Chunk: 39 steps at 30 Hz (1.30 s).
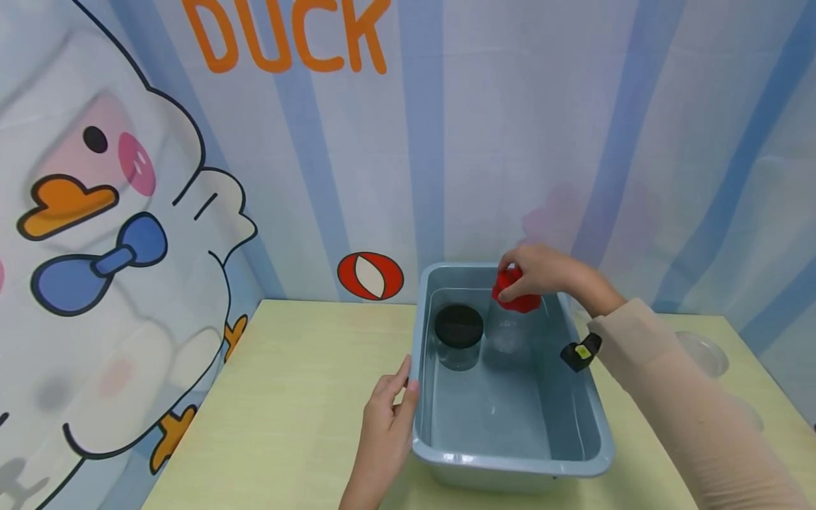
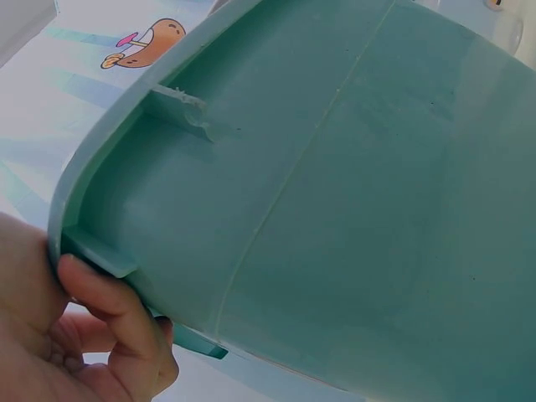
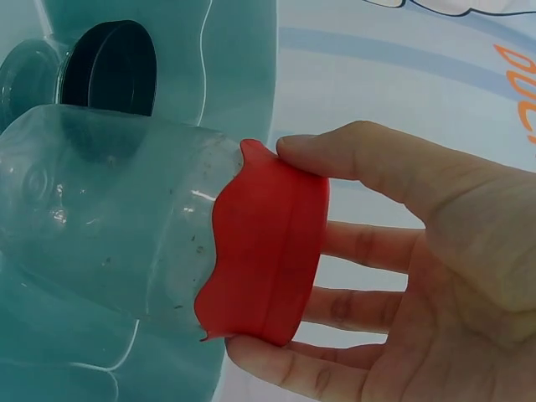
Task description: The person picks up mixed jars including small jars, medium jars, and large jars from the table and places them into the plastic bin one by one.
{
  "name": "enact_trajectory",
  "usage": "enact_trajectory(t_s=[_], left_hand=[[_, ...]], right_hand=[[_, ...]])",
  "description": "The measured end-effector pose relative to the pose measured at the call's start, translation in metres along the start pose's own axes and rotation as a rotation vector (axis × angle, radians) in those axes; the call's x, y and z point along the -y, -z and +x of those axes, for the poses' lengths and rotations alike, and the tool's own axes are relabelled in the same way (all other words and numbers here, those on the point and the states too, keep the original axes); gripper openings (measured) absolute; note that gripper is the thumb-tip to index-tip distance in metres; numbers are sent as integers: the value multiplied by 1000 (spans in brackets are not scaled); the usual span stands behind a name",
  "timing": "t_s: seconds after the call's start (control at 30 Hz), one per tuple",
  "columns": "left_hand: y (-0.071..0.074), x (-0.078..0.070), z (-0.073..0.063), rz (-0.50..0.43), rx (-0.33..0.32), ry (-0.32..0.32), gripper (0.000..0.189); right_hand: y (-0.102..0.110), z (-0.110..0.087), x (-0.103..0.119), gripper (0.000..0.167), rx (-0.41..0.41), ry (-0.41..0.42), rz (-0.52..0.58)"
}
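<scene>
A blue-grey plastic tub (image 1: 491,464) stands on the table, and my left hand (image 1: 387,419) grips its left rim. The left wrist view shows that hand's curled fingers (image 2: 126,322) under the rim, against the outer wall. Over the tub's far right corner, my right hand (image 1: 542,273) holds a clear plastic jar (image 3: 109,218) by its red wavy-edged lid (image 3: 268,243). Thumb and fingertips lie on opposite sides of that lid. The jar's body is inside the tub; whether its base touches the floor I cannot tell. Beside it stands a clear jar with a black lid (image 1: 459,327).
Two clear round plastic pieces lie on the table to the right; the farther piece (image 1: 703,354) is plainer to see, the nearer one is partly behind the right sleeve (image 1: 688,404). A printed cloth (image 1: 497,127) hangs behind the pale yellow table (image 1: 306,397).
</scene>
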<state>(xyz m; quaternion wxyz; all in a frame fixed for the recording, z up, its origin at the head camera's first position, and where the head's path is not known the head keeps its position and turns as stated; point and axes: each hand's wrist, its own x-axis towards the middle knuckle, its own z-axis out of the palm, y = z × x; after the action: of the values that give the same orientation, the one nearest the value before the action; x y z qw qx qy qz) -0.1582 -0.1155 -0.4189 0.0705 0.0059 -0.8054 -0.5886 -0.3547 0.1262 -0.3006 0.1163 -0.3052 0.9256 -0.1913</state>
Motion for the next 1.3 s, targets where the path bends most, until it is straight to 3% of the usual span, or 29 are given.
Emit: enact_trajectory(t_s=[0.57,1.3], left_hand=[[0,-2,0,23,-3,29,53],[0,-1,0,1,-3,12,52]], right_hand=[[-13,7,-3,49,27,-13,20],[-27,13,-9,48,43,-34,39]])
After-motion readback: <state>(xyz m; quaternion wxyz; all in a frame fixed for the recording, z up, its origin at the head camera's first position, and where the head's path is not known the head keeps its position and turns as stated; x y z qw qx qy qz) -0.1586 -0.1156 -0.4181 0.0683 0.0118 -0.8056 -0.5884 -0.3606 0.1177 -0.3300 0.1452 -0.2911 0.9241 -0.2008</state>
